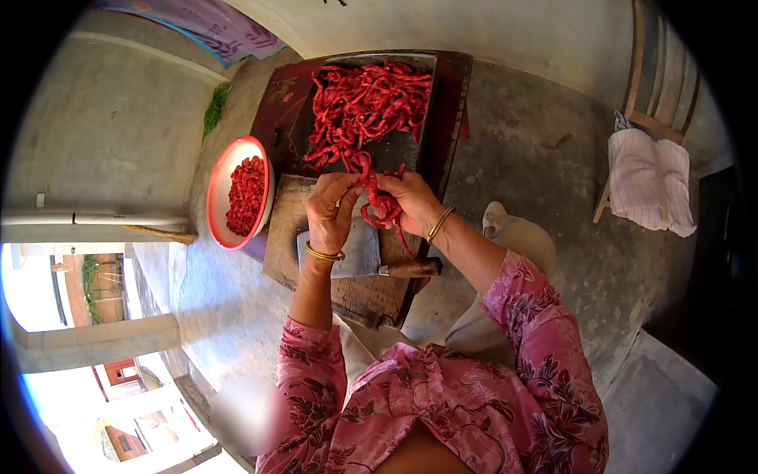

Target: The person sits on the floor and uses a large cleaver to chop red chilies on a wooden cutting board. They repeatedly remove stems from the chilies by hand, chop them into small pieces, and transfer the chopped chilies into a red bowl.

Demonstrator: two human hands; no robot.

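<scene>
Both hands hold a small bunch of long, wrinkled red chili peppers [381, 207] above the wooden chopping board [288, 249]. My left hand [328, 212] pinches the bunch at its left side, fingers closed. My right hand [412, 203] is closed round its right side, and some pepper ends dangle below. Under my hands a cleaver [359, 249] lies flat on the board, its wooden handle pointing right. Just beyond my fingers, a dark rectangular tray [407, 150] holds a big heap of red chili peppers [367, 103].
Left of the board stands a red-rimmed white basin [213, 201] with chopped red pieces [246, 193]. The tray and board rest on a dark red low table [452, 95]. A wooden chair [659, 122] with a pale striped cloth [649, 178] stands at the right.
</scene>
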